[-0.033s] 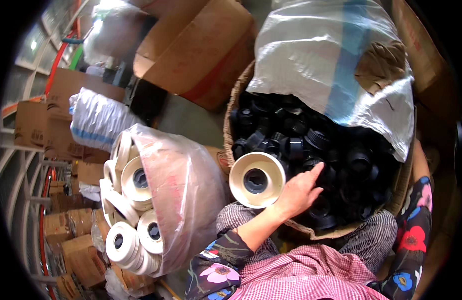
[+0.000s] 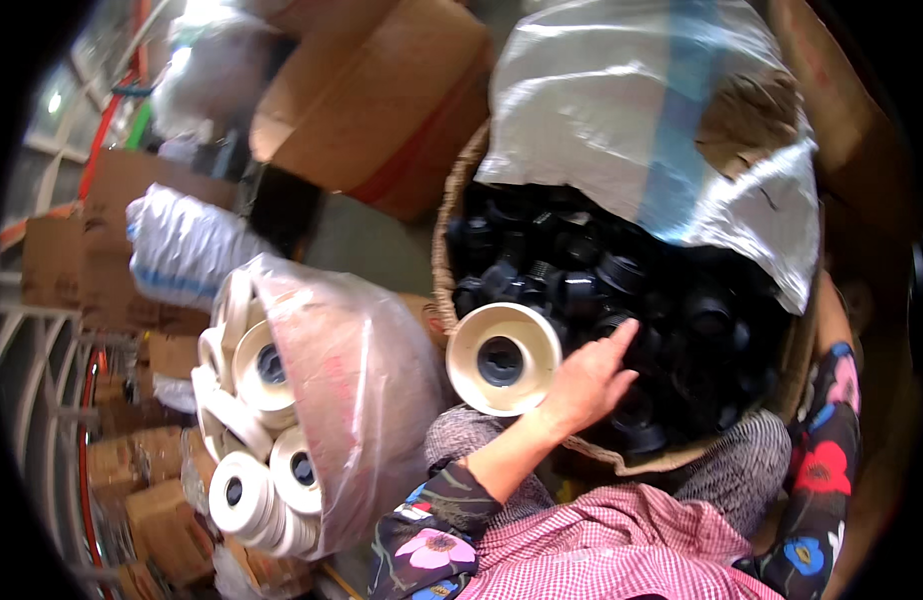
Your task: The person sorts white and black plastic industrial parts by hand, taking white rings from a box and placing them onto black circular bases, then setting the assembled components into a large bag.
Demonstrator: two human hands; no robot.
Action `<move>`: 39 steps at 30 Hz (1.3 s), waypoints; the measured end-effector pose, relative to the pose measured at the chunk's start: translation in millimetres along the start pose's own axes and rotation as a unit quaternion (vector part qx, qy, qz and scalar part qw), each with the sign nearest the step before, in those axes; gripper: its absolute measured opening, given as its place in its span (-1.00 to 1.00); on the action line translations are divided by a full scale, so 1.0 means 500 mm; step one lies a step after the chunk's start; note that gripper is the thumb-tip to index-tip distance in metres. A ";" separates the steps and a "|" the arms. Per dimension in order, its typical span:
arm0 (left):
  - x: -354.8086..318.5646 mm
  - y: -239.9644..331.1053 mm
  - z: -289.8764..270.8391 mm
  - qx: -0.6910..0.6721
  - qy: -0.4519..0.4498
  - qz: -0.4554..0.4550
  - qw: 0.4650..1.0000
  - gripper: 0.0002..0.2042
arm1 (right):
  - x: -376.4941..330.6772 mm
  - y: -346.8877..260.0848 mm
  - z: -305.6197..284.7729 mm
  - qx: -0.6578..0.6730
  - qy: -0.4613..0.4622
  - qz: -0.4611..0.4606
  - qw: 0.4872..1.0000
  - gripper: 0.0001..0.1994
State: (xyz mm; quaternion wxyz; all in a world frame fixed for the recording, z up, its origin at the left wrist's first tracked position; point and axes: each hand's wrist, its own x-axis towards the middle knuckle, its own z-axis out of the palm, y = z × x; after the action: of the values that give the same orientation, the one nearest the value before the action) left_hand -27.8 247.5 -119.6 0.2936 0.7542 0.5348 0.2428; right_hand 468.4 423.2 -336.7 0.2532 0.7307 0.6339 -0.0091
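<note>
A cream round part (image 2: 456,368), dished with a wide rim and a black insert at its centre, is at the near left edge of a wide sack (image 2: 444,240). My left hand (image 2: 587,385) is against its right side. The index finger stretches over the sack and the thumb is apart; the other fingers appear curled at the part's rim, partly hidden. Below the fingertip lie several black plastic parts (image 2: 622,272), some with threaded necks. My right forearm (image 2: 834,312) reaches along the sack's right side, and its hand is hidden.
A silvery woven sheet (image 2: 582,100) with a blue stripe covers the sack's far part. At left, a clear plastic bag (image 2: 372,400) holds several cream round parts (image 2: 244,492). Cardboard boxes (image 2: 382,100) stand beyond, and more boxes (image 2: 167,530) are at far left.
The whole view has shifted slightly, so things sit a little farther left. My left hand keeps its pose beside the cream round part.
</note>
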 end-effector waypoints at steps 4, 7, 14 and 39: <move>-0.003 0.003 -0.003 -0.008 -0.025 -0.072 0.997 -0.40 | -0.067 -0.029 0.035 -0.082 -0.150 -0.032 0.985 -0.68; -0.006 0.009 0.008 -0.042 -0.019 -0.071 0.996 -0.38 | -0.166 -0.007 0.040 -0.096 -0.252 -0.013 0.963 -0.66; -0.014 0.029 0.007 -0.055 -0.009 -0.058 0.997 -0.41 | -0.480 0.055 0.089 0.135 -0.130 0.018 0.982 -0.81; 0.050 0.454 0.365 -0.679 -0.271 -0.127 0.671 -0.39 | -0.883 0.268 -0.198 0.970 -0.155 -0.035 0.185 -0.67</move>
State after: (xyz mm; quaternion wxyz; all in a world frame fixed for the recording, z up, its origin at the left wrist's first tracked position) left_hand 254.9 179.9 -88.5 0.8845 0.3043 0.2105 0.2842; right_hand 476.0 44.9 -54.7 -0.5641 0.3572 0.0949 -0.7384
